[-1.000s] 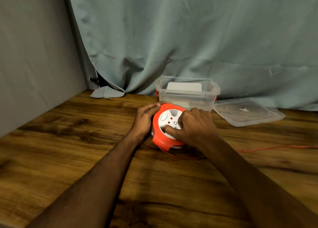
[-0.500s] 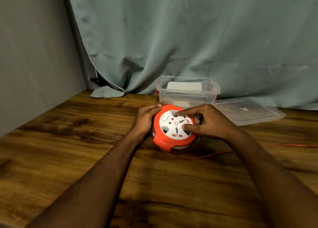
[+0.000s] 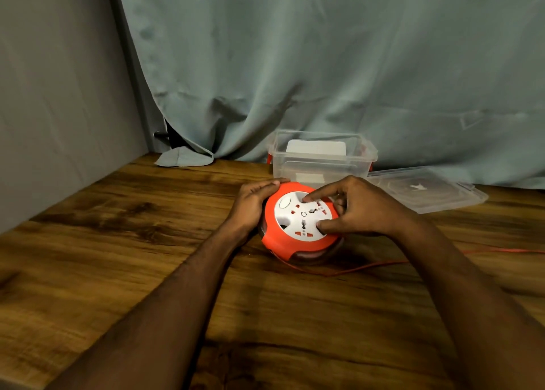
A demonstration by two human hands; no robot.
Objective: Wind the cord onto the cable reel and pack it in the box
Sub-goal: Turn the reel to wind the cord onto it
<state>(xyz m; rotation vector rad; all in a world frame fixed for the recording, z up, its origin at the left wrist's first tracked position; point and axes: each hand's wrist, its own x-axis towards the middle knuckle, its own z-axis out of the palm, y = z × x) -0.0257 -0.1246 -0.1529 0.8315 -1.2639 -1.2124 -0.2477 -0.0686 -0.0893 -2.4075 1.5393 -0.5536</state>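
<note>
A round orange cable reel (image 3: 295, 242) with a white socket face lies flat on the wooden table (image 3: 118, 257). My left hand (image 3: 253, 205) cups the reel's left rim. My right hand (image 3: 358, 208) sits over its right side, forefinger and thumb curled into two recesses of the white face. A thin orange cord (image 3: 368, 267) runs from under the reel's front out to the right edge of view. Just behind the reel stands the clear plastic box (image 3: 321, 165), open on top, with something white inside.
The box's clear lid (image 3: 427, 193) lies flat to the right of the box. A grey-green curtain (image 3: 324, 65) hangs along the back, its hem resting on the table at the left. A grey wall (image 3: 59, 95) closes the left side.
My right hand has swung from the reel's front round to its right side, turning the white face. The cord's slack loop has shifted. My left hand has stayed on the rim.
</note>
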